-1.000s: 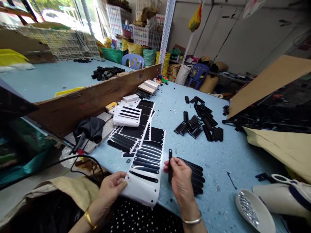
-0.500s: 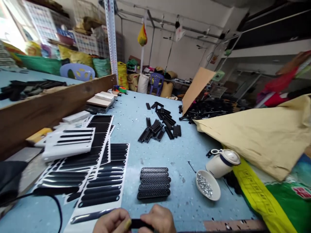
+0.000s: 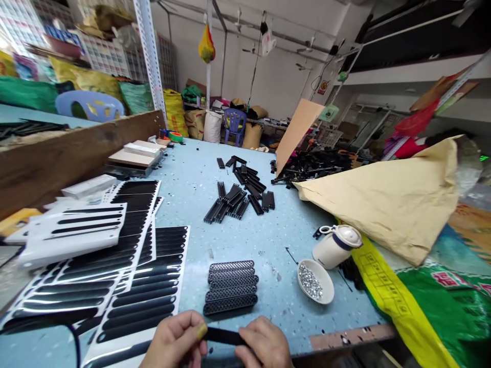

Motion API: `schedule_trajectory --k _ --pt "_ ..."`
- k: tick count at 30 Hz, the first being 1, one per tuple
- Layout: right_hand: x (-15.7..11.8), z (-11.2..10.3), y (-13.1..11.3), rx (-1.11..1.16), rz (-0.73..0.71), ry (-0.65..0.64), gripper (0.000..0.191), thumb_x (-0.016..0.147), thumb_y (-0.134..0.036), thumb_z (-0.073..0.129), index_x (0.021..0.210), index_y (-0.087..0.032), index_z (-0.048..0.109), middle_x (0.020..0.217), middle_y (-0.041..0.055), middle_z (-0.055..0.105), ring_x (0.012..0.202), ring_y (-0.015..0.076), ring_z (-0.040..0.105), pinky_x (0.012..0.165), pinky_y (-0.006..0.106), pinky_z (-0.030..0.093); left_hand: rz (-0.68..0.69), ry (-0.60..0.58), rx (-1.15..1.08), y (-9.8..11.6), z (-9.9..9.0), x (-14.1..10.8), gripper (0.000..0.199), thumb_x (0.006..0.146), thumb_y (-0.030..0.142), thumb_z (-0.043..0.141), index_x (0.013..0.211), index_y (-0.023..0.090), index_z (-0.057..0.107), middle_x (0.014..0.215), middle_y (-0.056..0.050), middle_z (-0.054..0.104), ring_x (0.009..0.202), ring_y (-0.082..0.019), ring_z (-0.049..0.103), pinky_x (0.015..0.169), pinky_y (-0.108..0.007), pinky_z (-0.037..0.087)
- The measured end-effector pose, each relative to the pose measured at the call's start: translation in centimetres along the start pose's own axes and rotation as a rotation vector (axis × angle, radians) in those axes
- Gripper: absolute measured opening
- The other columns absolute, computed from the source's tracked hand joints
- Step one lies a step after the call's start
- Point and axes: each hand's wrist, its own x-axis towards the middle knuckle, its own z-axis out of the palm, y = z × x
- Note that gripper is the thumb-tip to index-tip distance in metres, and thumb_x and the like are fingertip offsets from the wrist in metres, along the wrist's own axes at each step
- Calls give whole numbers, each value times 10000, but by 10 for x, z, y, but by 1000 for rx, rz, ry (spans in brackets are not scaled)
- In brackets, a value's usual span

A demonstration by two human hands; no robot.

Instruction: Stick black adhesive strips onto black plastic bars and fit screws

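Observation:
Between my two hands a flat black strip (image 3: pixel 223 336) is stretched level above the table's front edge. My left hand (image 3: pixel 178 338) pinches its left end between thumb and fingers, and something yellow covers the thumb tip. The strip's right end is in the closed fingers of my right hand (image 3: pixel 264 341). Just beyond the hands lies a row of black textured bars (image 3: pixel 231 286), side by side. Left of them are white sheets with glossy black strips (image 3: pixel 141 301) on them. To the right stands a white bowl (image 3: pixel 326 286) of small silvery metal pieces.
Loose black pieces (image 3: pixel 241 189) lie in a heap farther back on the blue table (image 3: pixel 268 240). A lidded white mug (image 3: pixel 332 250) stands behind the bowl. Brown paper (image 3: pixel 383 194) and a yellow-green sack (image 3: pixel 429 301) cover the right side. A wooden board (image 3: pixel 76 148) edges the left.
Both hands have come up a little in view, with the strip still between them and more of it showing. The surroundings have shifted left as the camera turned right.

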Motion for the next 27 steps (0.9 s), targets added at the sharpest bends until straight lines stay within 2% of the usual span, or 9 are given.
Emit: schedule_trajectory --k 2,6,8,10,13,17,21,25,27 --pt "7 -9 -2 75 64 -2 177 821 -174 604 965 -183 707 712 65 668 626 203 642 542 309 540 47 80 66 1 -4 1 421 642 539 764 666 143 622 482 -7 631 313 -87 509 332 -155 311" --pt "23 -39 6 220 311 47 137 811 -156 650 913 -199 730 748 51 694 670 188 659 597 291 542 221 268 305 7 -18 1 400 654 490 731 871 157 685 518 7 649 411 -142 568 360 -206 404" --pt "27 -49 17 273 417 55 113 787 -160 687 877 -201 740 768 49 709 710 194 668 639 300 542 331 291 471 9 -22 4 344 660 450 712 854 166 706 571 -1 670 493 -159 606 434 -229 471" --pt "28 -49 29 302 458 59 106 757 -166 717 854 -199 745 787 54 719 736 204 674 660 312 541 405 307 607 6 -22 9 314 684 413 678 883 173 713 596 6 671 517 -155 614 480 -236 494" --pt "26 -39 41 290 458 51 103 750 -163 714 843 -190 749 809 69 723 758 212 681 682 326 547 426 274 711 -4 -18 19 307 731 375 612 940 164 690 578 15 650 487 -146 602 471 -234 491" --pt "22 -28 37 260 406 -8 99 747 -149 697 832 -167 745 791 82 713 731 212 681 657 321 554 486 226 777 -17 -19 26 287 776 347 562 952 154 682 580 7 648 501 -150 609 501 -251 513" --pt "17 -33 26 239 381 -99 105 752 -144 696 843 -165 742 763 74 705 701 206 677 629 315 557 524 214 821 -23 -26 21 264 791 324 571 962 167 697 579 16 647 486 -133 596 491 -235 505" --pt "18 -33 20 214 320 -82 135 778 -140 679 895 -167 741 907 110 734 807 227 704 711 343 585 487 219 758 -26 -29 14 320 783 309 596 1050 155 684 635 5 675 497 -125 610 484 -220 509" --pt "20 -28 18 191 265 -93 152 793 -139 667 925 -165 739 925 118 740 811 234 708 718 362 592 496 214 750 -24 -27 12 295 789 310 598 1021 158 698 640 -1 685 509 -127 619 497 -224 517"
